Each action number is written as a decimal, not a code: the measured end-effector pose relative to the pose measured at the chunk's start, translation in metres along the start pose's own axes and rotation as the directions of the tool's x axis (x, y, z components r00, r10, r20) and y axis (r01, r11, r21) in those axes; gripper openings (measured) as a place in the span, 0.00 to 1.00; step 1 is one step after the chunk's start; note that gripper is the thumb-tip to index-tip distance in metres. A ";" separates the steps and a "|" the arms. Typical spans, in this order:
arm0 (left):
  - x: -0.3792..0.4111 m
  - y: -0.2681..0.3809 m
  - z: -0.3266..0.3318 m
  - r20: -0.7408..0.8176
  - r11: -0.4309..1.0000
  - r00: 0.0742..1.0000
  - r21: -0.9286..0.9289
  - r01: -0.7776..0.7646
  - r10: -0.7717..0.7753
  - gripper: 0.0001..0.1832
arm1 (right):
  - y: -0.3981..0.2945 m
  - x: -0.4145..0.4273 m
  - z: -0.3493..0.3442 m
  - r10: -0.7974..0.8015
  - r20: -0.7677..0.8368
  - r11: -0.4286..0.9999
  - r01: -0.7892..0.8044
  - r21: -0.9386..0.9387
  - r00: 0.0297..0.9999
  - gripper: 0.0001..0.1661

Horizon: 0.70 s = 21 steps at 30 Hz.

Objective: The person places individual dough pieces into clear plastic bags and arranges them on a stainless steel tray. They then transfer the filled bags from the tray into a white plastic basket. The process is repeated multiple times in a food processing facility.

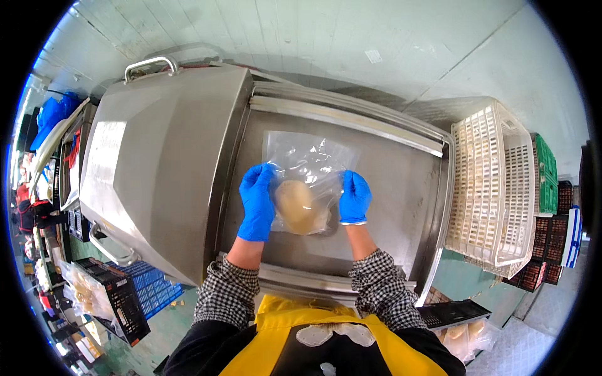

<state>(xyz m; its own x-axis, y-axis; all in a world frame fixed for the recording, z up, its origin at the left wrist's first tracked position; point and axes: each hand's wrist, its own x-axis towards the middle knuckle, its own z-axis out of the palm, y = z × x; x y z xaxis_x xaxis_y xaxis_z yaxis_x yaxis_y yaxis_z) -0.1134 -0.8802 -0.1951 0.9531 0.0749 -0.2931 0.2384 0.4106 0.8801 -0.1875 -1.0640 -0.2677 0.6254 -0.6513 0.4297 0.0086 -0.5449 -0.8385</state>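
Observation:
My left hand point(258, 202), in a blue glove, pinches the left edge of a clear plastic bag point(308, 150). On the opposite edge, the blue-gloved fingers of my right hand point(354, 196) grip the same bag. A pale tan, rounded lump point(297, 207), seemingly food, sits in the bag's lower part, nearest me. The bag's far end lies spread away from me and looks flat. Below it is the steel bed point(385, 197) of what looks like a chamber vacuum sealer, with a metal sealing bar point(343, 123) along the far side and another point(310, 278) along the near side.
The machine's steel lid point(160, 178) with handles stands to the left of the bed. White plastic crates point(494, 188) are stacked on the right, beside a green crate point(545, 174). Black crates with bagged goods point(89, 291) sit low left, and more bags point(465, 336) low right.

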 end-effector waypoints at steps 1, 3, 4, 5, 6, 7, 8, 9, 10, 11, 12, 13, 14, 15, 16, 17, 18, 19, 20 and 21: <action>0.013 -0.002 0.000 -0.027 1.000 1.000 0.014 -0.002 0.002 0.02 | 0.002 0.010 0.005 0.086 0.053 0.996 -0.087 0.013 0.995 0.07; 0.039 -0.004 -0.001 -0.040 1.000 0.999 0.023 0.009 -0.008 0.02 | 0.001 0.025 0.012 0.253 0.164 0.965 -0.261 0.027 0.953 0.08; 0.056 -0.005 0.002 -0.024 0.999 0.999 0.019 0.026 -0.025 0.02 | -0.002 0.032 0.018 0.310 0.162 0.943 -0.324 0.073 0.937 0.08; 0.073 -0.005 0.005 -0.007 0.999 0.999 0.015 0.044 -0.044 0.03 | -0.004 0.042 0.029 0.365 0.163 0.915 -0.386 0.119 0.916 0.08; 0.088 -0.004 0.010 -0.012 0.998 0.999 0.019 0.052 -0.052 0.04 | -0.008 0.053 0.039 0.414 0.169 0.882 -0.440 0.169 0.894 0.09; 0.104 -0.004 0.014 -0.020 0.998 0.998 0.024 0.062 -0.062 0.05 | -0.016 0.066 0.045 0.483 0.215 0.831 -0.522 0.192 0.849 0.09; 0.119 -0.005 0.018 -0.028 0.997 0.997 0.029 0.072 -0.071 0.05 | -0.025 0.080 0.049 0.546 0.262 0.772 -0.599 0.211 0.796 0.10; 0.133 -0.009 0.023 -0.004 0.996 0.999 0.075 0.047 -0.047 0.06 | -0.028 0.090 0.053 0.605 0.303 0.705 -0.673 0.227 0.736 0.10; 0.147 -0.013 0.025 0.018 0.992 1.000 0.125 0.020 -0.022 0.06 | -0.020 0.094 0.064 0.598 0.285 0.685 -0.662 0.304 0.749 0.11; 0.157 -0.017 0.026 0.040 0.985 0.999 0.173 -0.009 0.002 0.07 | -0.013 0.096 0.071 0.571 0.215 0.749 -0.610 0.257 0.792 0.11; 0.164 -0.018 0.031 0.033 0.981 0.999 0.191 -0.015 0.008 0.07 | -0.012 0.101 0.075 0.537 0.143 0.806 -0.556 0.202 0.831 0.11; 0.168 -0.019 0.035 0.027 0.978 1.000 0.209 -0.021 0.016 0.07 | -0.010 0.105 0.079 0.494 0.075 0.855 -0.499 0.140 0.866 0.10; 0.172 -0.020 0.039 0.021 0.974 1.000 0.227 -0.028 0.024 0.08 | 0.003 0.105 0.082 0.411 0.041 0.910 -0.412 0.037 0.911 0.10; 0.178 -0.025 0.038 0.021 0.963 0.999 0.265 -0.041 0.037 0.08 | 0.005 0.106 0.083 0.363 0.020 0.932 -0.363 0.004 0.932 0.10; 0.183 -0.029 0.035 0.023 0.951 0.998 0.303 -0.055 0.050 0.08 | 0.005 0.107 0.083 0.313 0.001 0.949 -0.312 -0.031 0.950 0.10; 0.187 -0.032 0.031 0.025 0.938 0.998 0.340 -0.069 0.064 0.09 | 0.005 0.108 0.083 0.260 -0.016 0.963 -0.261 -0.066 0.965 0.11; 0.189 -0.033 0.030 0.041 0.915 0.997 0.395 -0.080 0.069 0.09 | 0.002 0.111 0.082 0.309 0.025 0.944 -0.303 -0.131 0.951 0.11; 0.190 -0.034 0.028 0.057 0.890 0.996 0.448 -0.091 0.074 0.09 | -0.003 0.115 0.080 0.358 0.064 0.920 -0.340 -0.197 0.932 0.13; 0.191 -0.035 0.027 0.073 0.861 0.994 0.498 -0.104 0.077 0.10 | -0.007 0.119 0.078 0.408 0.100 0.891 -0.372 -0.262 0.908 0.15; 0.190 -0.035 0.027 0.075 0.862 0.994 0.495 -0.109 0.083 0.10 | -0.007 0.120 0.078 0.262 0.121 0.900 -0.197 -0.390 0.957 0.18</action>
<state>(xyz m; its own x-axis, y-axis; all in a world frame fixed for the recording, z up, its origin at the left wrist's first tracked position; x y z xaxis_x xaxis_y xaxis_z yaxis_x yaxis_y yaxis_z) 0.0649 -0.9052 -0.2715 0.9809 0.0400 -0.1902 0.1934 -0.1044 0.9756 -0.0516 -1.0975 -0.2362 0.6952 -0.7027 0.1513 -0.4195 -0.5676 -0.7084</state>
